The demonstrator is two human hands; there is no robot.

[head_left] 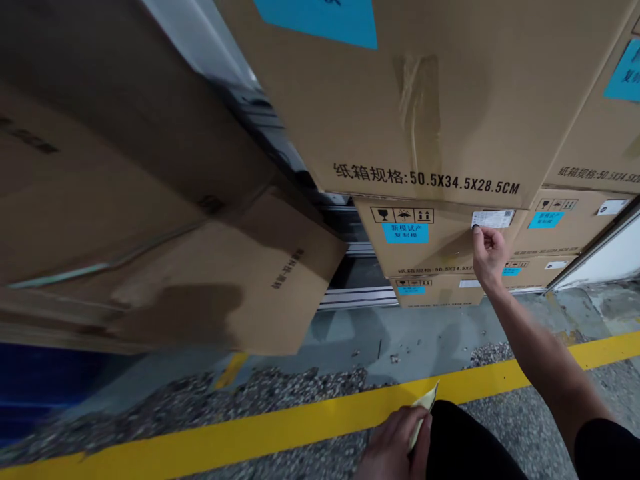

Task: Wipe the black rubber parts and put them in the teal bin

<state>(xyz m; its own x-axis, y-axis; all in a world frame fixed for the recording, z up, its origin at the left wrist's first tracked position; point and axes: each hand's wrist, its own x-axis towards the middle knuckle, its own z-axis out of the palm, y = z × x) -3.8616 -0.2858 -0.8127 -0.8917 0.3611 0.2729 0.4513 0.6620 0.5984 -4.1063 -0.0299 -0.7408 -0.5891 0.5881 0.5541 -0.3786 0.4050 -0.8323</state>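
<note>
My right hand (490,257) reaches to a stacked cardboard carton (450,243), its fingers closed at the lower left corner of a white printed label (495,219). The label lies along the carton's upper right edge. A small dark spot shows at the fingertips. A blue sticker (406,233) sits on the same carton, below printed handling symbols. Low in the view, my left hand (395,443) grips a pale yellowish slip of paper (424,407), seen nearly edge-on. Part of that hand is cut off by the bottom edge.
A large carton (475,100) with brown tape rests above, and more cartons (555,227) stand to the right and below. Leaning cardboard (270,267) takes up the left. A yellow floor line (300,427) crosses rough, chipped ground. A blue object (40,387) lies lower left.
</note>
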